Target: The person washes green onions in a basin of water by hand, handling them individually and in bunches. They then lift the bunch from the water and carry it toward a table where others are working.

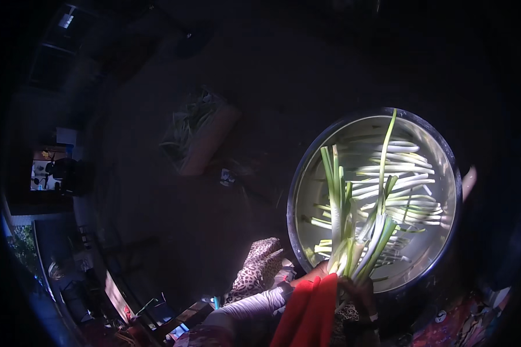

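A bunch of green onions [351, 256], white stalks with green leaves, stands over the near rim of a large round metal basin [459, 191]. My left hand [316, 273] grips the bunch from its left side. My right hand [361, 291], in shadow, is closed round the bunch's lower right part. Red cloth [306, 310] hangs in front of both wrists and hides part of them. Inside the basin, trimmed green onion stalks [403, 173] lie in rows in water, most of them pointing sideways.
Left of the basin, a reddish bundle or bag with leafy greens [195, 126] lies on the dark floor, a small crumpled wrapper [227, 177] near it. Leopard-print cloth [260, 264] covers a knee beside the basin. Mixed clutter stands at the lower left and lower right.
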`<state>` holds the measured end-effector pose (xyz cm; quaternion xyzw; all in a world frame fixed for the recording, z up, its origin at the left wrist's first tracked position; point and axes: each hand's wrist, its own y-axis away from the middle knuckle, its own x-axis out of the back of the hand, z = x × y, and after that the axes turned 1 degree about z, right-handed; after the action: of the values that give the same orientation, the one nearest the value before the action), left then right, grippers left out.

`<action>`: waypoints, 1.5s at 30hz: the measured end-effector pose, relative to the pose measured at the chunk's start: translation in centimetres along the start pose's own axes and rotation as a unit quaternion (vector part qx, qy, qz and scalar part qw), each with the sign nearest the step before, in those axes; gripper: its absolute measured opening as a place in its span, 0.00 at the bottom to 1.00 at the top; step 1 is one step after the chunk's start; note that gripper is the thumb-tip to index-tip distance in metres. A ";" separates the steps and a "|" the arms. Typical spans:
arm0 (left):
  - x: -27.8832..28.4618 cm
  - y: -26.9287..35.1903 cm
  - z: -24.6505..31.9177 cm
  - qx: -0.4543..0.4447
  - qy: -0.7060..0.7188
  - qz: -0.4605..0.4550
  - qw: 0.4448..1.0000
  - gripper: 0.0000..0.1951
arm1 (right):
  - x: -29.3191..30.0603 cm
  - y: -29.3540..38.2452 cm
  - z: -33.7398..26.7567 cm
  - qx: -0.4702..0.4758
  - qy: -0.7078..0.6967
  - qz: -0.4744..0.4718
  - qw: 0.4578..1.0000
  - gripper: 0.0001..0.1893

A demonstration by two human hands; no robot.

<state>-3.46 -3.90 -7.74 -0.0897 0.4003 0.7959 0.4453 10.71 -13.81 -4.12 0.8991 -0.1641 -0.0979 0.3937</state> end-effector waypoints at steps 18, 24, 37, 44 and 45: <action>-0.1 9.2 21.5 -0.055 0.075 -0.010 0.996 0.24 | -7.5 7.2 -23.9 0.108 0.153 -0.005 0.982 0.15; 0.8 10.4 29.0 -0.075 0.069 -0.039 0.994 0.24 | -10.4 9.4 -30.8 0.143 0.147 0.031 0.978 0.15; 1.6 12.9 33.0 -0.078 0.061 -0.007 0.995 0.24 | -12.3 9.8 -35.7 0.183 0.125 -0.014 0.975 0.15; -1.6 14.1 36.4 -0.082 0.024 0.005 0.996 0.24 | -11.4 12.4 -36.3 0.201 0.077 0.003 0.977 0.15; -1.8 14.1 36.4 -0.088 0.028 -0.005 0.996 0.24 | -11.4 12.8 -36.1 0.204 0.078 0.011 0.976 0.16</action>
<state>-5.63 17.11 25.13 -0.1527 0.3411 0.8230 0.4278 8.37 6.72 30.15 0.9635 -0.1597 0.0126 0.2146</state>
